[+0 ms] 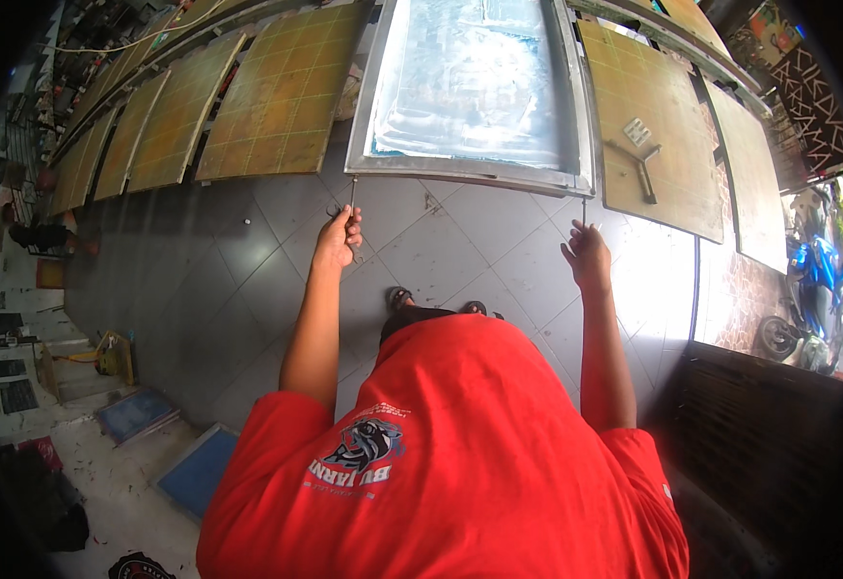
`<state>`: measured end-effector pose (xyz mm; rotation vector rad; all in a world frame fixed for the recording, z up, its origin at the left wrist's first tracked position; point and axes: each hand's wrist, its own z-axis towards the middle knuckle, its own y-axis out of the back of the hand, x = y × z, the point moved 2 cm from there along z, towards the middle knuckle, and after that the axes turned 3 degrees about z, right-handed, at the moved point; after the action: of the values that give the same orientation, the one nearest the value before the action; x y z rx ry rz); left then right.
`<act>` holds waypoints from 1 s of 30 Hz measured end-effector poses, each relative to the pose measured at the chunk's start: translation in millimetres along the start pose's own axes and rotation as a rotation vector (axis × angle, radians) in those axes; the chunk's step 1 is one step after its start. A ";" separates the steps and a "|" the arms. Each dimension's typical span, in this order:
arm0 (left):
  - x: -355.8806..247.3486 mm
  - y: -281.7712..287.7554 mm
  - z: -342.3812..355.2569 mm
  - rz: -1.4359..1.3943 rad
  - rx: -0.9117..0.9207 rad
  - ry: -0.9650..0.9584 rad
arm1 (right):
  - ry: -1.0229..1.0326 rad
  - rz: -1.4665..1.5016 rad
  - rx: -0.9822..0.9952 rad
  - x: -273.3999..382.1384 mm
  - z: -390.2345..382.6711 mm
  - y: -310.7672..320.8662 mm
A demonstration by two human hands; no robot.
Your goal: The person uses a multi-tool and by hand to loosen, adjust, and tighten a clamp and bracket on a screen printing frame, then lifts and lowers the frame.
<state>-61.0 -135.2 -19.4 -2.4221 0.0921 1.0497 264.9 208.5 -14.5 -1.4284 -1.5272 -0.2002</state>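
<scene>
- Red shirt (441, 454) nearest the camera, with both bare arms stretched forward from it.
- Left hand (339, 239): fingers curled closed around a thin rod (353, 190) at the frame's near edge.
- Right hand (588, 256): fingertips meet a second rod (584, 208) (whether they close on it, I cannot tell).
- Metal frame (470, 174), with a panel smeared white and blue (465, 82), lies straight ahead between two yellowish boards (282, 92) (667, 183).
- Rods sit near its two near corners, which probably explains the wide, even reach: better control over tilt.
- Dark angled tool (647, 183) rests on the right-hand board, presumably within easy reach.
</scene>
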 end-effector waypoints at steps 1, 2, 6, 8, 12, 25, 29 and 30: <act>-1.5 -4.7 -3.7 0.049 -0.034 -0.017 | -0.057 0.101 0.080 0.4 -0.7 0.6; -2.5 -10.2 -7.1 0.097 -0.069 -0.034 | -0.072 0.134 0.100 0.1 2.2 2.4; -4.7 -14.0 -8.0 0.391 -0.155 -0.199 | 0.071 -0.050 0.197 -4.8 12.3 16.4; -3.9 -12.8 -4.6 0.373 -0.149 -0.187 | 0.113 -0.117 0.150 -4.6 13.3 18.6; -3.4 -4.3 -2.5 0.218 -0.091 -0.069 | 0.026 -0.043 -0.074 0.9 2.9 -1.2; -3.6 -6.0 0.0 0.340 -0.153 -0.158 | -0.004 -0.059 -0.074 0.9 0.7 -1.9; -2.3 0.6 3.3 0.161 -0.042 -0.027 | -0.163 0.020 -0.049 4.7 0.5 -0.8; -2.3 3.2 3.8 0.095 -0.018 0.013 | -0.191 -0.006 -0.033 6.9 -2.1 -3.2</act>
<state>-65.9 -136.5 -21.3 -2.4623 0.2051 1.0810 264.6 210.7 -7.0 -1.5039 -1.6894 -0.0943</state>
